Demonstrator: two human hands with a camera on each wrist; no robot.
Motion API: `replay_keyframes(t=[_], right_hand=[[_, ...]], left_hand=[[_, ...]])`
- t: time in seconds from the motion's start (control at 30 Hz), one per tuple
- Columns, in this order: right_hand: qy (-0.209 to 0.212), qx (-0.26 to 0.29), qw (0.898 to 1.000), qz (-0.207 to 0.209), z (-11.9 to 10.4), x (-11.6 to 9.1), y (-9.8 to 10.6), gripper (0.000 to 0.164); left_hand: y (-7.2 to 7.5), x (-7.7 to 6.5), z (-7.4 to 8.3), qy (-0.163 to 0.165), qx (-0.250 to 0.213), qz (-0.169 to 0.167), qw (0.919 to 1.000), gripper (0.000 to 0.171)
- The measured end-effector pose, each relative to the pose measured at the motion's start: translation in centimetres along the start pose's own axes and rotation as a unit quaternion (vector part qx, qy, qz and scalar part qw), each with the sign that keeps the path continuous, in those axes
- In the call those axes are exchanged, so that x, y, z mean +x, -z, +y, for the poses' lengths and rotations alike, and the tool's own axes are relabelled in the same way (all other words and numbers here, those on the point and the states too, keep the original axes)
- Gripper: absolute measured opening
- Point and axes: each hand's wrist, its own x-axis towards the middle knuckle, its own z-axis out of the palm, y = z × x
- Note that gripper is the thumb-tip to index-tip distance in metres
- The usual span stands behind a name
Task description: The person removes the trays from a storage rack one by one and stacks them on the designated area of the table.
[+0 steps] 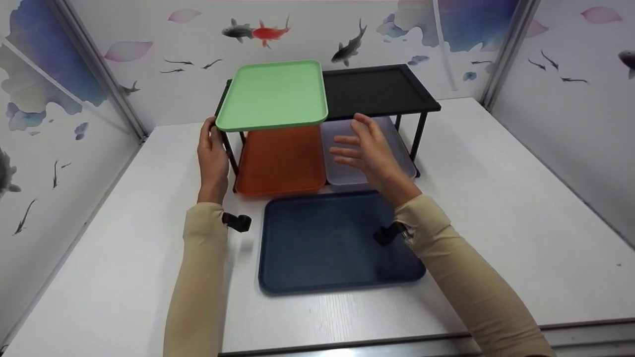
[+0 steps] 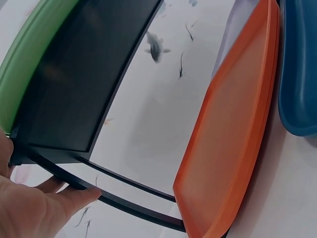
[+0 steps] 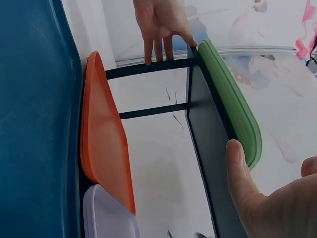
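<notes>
My left hand point(image 1: 213, 156) holds the near left corner of a black two-tier rack point(image 1: 382, 91). Its fingers lie about the rack's leg point(image 2: 133, 210), with the thumb up by the top corner. On the left half of the rack's top lies a green tray point(image 1: 275, 94); layered rims at its side suggest a stack. My right hand point(image 1: 372, 153) hovers in front of the rack, fingers spread, holding nothing. In the right wrist view its thumb point(image 3: 237, 166) appears close to the rack's top edge and the green tray point(image 3: 230, 99).
Under the rack top sit an orange tray point(image 1: 283, 161) at left and a pale purple tray point(image 1: 347, 171) at right, partly behind my right hand. A dark blue tray point(image 1: 327, 243) lies in front on the white table point(image 1: 521, 223). Painted panels point(image 1: 307, 29) enclose the table.
</notes>
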Motion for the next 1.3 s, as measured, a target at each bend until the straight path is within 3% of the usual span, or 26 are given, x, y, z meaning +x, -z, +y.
replay_keyframes(t=[0.53, 1.3], right_hand=[[-0.026, 0.018, 0.999, 0.023, -0.1, 3.2, -3.7, 0.055], [-0.024, 0.048, 0.998, 0.041, 0.7, 5.1, -5.4, 0.072]], left_hand=[[0.1, 0.1, -0.1, 0.002, 0.004, 0.000, 1.0000, 0.046], [0.0, -0.1, 0.0, -0.001, -0.001, 0.002, 1.0000, 0.046]])
